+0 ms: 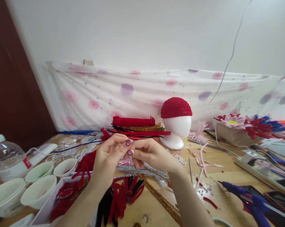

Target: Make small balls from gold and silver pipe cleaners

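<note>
My left hand (114, 149) and my right hand (150, 154) meet over the middle of the table, fingertips pinched together. Whatever lies between them is too small or too hidden to name. Below the hands are silver glitter pipe cleaners (135, 171) and gold glitter pipe cleaners (160, 198). A bunch of red and black pipe-cleaner loops (123, 194) lies nearer to me. Behind the hands stands a white foam head (177, 129) in a red ribbed cap (177, 107). Bundled red pipe cleaners (133, 121) are stacked to its left.
A blue glue gun (243, 192) with a small red light lies at right, near a power strip (258, 171) and phones. A box (238, 134) carries pipe-cleaner flowers. At left are white bowls (39, 189), a plastic bottle (7, 157) and a white tray (44, 209) of red pieces.
</note>
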A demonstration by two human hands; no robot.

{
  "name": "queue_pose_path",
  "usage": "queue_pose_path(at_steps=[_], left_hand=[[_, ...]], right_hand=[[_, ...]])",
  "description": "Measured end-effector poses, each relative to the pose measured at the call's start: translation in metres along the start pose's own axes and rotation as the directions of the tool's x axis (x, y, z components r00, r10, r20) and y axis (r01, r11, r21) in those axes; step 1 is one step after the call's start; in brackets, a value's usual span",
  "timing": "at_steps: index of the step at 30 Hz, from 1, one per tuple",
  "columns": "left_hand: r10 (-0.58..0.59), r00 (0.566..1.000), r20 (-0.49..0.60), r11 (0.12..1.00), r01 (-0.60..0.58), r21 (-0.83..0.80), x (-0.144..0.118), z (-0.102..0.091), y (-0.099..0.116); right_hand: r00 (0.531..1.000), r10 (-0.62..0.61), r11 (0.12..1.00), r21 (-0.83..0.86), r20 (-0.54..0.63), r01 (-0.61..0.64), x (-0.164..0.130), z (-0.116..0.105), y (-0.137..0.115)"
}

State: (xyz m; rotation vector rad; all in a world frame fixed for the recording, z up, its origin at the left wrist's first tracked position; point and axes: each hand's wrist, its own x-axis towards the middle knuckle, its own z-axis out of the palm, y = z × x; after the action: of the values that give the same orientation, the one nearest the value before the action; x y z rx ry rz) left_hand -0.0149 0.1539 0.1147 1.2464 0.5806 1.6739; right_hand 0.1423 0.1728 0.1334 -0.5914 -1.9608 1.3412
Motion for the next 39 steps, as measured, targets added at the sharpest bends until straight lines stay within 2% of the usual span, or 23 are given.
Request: queue_pose_path(at_steps=[2, 4, 6, 8, 13, 16, 17, 19, 22, 24, 27, 30, 33, 36, 38, 39], left_hand=[[0.126, 0.985, 0.115, 0.961, -0.15, 0.234, 0.006, -0.01, 0.005], [0.165, 0.943, 0.288, 0.848, -0.285, 0.448, 0.012, -0.019, 0.012], [0.135, 0.887, 0.442, 0.714, -0.396, 0.577, 0.014, -0.024, 0.017], [0.071, 0.839, 0.54, 0.615, -0.463, 0.638, 0.013, -0.024, 0.02], [-0.118, 0.775, 0.621, 0.45, -0.516, 0.729, 0.004, -0.017, 0.015], [-0.185, 0.777, 0.601, 0.398, -0.5, 0.769, 0.003, -0.016, 0.013], [-0.181, 0.786, 0.591, 0.41, -0.486, 0.772, 0.004, -0.017, 0.013], [-0.143, 0.802, 0.579, 0.499, -0.447, 0.742, 0.007, -0.02, 0.015], [-0.028, 0.839, 0.544, 0.731, -0.354, 0.584, 0.013, -0.024, 0.017], [0.045, 0.889, 0.456, 0.865, -0.263, 0.427, 0.015, -0.023, 0.016], [0.084, 0.968, 0.234, 0.983, -0.12, 0.141, 0.012, -0.012, 0.014], [-0.001, 1.0, 0.007, 0.991, 0.002, -0.134, 0.004, 0.003, 0.013], [-0.087, 0.993, -0.074, 0.971, 0.068, -0.229, 0.0, 0.009, 0.013], [-0.119, 0.989, -0.092, 0.98, 0.102, -0.172, 0.004, 0.003, 0.01], [-0.086, 0.994, -0.072, 0.996, 0.084, -0.03, 0.009, -0.005, 0.009], [-0.042, 0.999, -0.03, 0.996, 0.044, 0.08, 0.011, -0.01, 0.009]], right_hand=[[0.999, 0.026, 0.998, -0.05, -0.039, -0.028, -0.008, -0.012, -0.004], [0.997, 0.039, 0.996, -0.08, -0.062, -0.044, -0.017, -0.024, -0.008], [0.995, 0.061, 0.98, -0.183, -0.076, -0.074, -0.024, -0.03, -0.013], [0.991, 0.094, 0.932, -0.343, -0.09, -0.12, -0.029, -0.031, -0.018], [0.987, 0.162, 0.776, -0.616, -0.014, -0.136, -0.029, -0.019, -0.023], [0.986, 0.168, 0.714, -0.69, 0.002, -0.12, -0.028, -0.016, -0.023], [0.987, 0.163, 0.71, -0.694, 0.001, -0.117, -0.028, -0.017, -0.023], [0.991, 0.136, 0.738, -0.668, 0.007, -0.097, -0.029, -0.021, -0.024], [0.998, 0.051, 0.829, -0.559, 0.021, -0.031, -0.032, -0.028, -0.026], [1.0, 0.005, 0.891, -0.454, 0.02, 0.004, -0.03, -0.027, -0.025], [0.997, -0.071, 0.947, -0.316, -0.02, 0.062, -0.02, -0.011, -0.019], [0.98, -0.163, 0.966, -0.222, -0.114, 0.135, -0.004, 0.014, -0.009], [0.968, -0.189, 0.977, -0.125, -0.163, 0.17, 0.007, 0.029, -0.003], [0.978, -0.15, 0.971, -0.205, -0.143, 0.119, 0.004, 0.023, -0.007], [0.975, -0.146, 0.95, -0.298, -0.169, 0.09, -0.004, 0.011, -0.013], [0.968, -0.158, 0.936, -0.342, -0.195, 0.083, -0.009, 0.004, -0.016]])
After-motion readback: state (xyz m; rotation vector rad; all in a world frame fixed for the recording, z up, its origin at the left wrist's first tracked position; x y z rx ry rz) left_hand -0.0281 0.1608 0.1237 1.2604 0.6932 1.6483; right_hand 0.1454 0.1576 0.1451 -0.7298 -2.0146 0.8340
